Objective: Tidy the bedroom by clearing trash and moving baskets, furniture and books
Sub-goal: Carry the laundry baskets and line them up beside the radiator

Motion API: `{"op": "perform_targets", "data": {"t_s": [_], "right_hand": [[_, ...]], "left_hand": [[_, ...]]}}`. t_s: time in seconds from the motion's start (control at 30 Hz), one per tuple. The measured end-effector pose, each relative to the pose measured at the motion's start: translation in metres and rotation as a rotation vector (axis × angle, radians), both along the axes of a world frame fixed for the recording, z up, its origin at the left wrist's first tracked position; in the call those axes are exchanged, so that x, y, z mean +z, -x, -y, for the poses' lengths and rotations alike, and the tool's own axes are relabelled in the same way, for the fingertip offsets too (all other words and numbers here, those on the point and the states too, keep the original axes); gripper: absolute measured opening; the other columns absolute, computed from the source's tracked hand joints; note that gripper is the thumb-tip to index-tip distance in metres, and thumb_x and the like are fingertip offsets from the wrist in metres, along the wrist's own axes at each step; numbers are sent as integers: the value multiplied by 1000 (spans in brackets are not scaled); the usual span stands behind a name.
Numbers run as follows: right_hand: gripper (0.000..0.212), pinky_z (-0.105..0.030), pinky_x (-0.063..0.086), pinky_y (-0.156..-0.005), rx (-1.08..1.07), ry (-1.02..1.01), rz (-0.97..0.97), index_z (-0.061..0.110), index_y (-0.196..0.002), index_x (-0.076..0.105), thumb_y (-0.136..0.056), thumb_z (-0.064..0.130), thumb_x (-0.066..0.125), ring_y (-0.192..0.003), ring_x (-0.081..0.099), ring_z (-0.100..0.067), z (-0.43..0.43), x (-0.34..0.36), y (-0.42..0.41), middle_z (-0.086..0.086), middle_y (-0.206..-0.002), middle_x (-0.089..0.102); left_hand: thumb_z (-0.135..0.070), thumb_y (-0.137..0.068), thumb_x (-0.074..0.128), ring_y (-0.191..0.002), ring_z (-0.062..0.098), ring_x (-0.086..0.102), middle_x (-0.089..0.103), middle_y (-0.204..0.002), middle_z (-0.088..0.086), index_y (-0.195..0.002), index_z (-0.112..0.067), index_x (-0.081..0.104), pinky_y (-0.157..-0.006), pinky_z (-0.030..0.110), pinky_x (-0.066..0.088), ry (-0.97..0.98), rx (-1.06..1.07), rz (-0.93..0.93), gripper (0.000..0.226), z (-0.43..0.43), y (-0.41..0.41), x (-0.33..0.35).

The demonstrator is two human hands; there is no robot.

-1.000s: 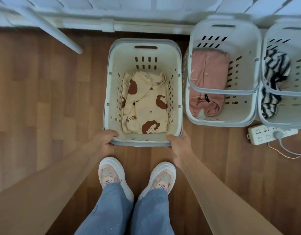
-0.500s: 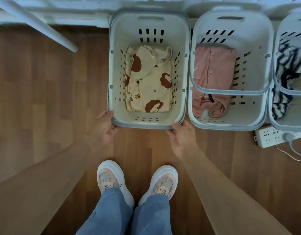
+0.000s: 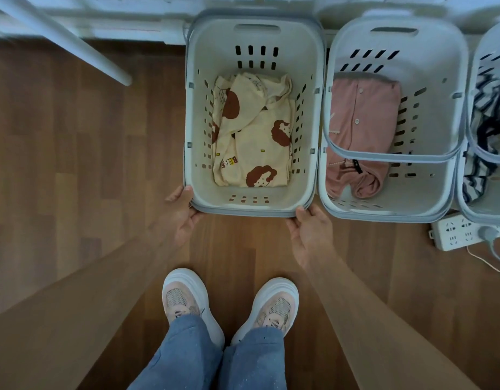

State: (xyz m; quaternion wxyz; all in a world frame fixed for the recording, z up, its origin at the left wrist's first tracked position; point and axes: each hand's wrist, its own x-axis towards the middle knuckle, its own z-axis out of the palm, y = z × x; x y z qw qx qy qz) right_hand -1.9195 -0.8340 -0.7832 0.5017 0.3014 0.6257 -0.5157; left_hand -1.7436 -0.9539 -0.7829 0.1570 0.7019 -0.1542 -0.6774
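On the wood floor [image 3: 74, 164], the basket [image 3: 249, 211] I am working on stands with its far end against the white board [image 3: 125, 26] at the back. Its right side is just beside the middle basket [image 3: 429, 178], in line with it. I judge this basket move nearly done, with only the letting go left. I see no trash, books or furniture being moved here, so I take those jobs as not yet shown done.

My left grip [image 3: 181, 218] and right grip [image 3: 310, 235] are both open. Their fingers are relaxed and rest against the basket's two near corners, not curled round the rim.

I count three baskets, the third basket [image 3: 474, 215] cut off by the edge of view. There are three garments, one per basket: a cream printed one [image 3: 251, 136], a pink one [image 3: 364, 114] and a striped one [image 3: 488, 122]. I also count two grips, two shoes [image 3: 187, 299] and one power strip [image 3: 457, 232] with one plug in it.
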Motion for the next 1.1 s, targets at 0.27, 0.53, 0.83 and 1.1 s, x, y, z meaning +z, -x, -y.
{"op": "perform_targets", "data": {"t_s": [0.27,0.53,0.83,1.1], "right_hand": [[28,-42,46,-104,-11,-8,25,3,-126,55,-100,5,45,-113,61,-22,3,10,0,-11,-122,63],[37,-39,35,-113,88,-82,-12,6,-133,49,-102,25,43,-124,52,-22,6,67,5,-10,-133,55],[58,-38,33,-114,137,-26,-108,4,-147,32,-102,41,36,-132,44,-28,30,182,34,-16,-146,43],[59,-40,32,-115,243,113,-202,4,-145,34,-101,44,34,-133,43,-29,54,326,45,-16,-147,41]], "left_hand": [[-21,-103,37,-88,12,63,64,-96,1,-112,-15,54,-68,26,52,-34,-78,62,20,3,0,8],[-34,-103,33,-81,14,53,45,-85,-2,-98,-19,55,-86,26,47,-36,-166,241,27,12,-4,49],[-35,-103,31,-111,17,50,54,-110,-1,-130,-9,50,-107,35,33,102,-320,159,42,31,22,173],[-36,-103,29,-137,24,35,36,-150,11,-146,-4,29,-115,37,24,213,-397,-37,53,52,38,322]]}}
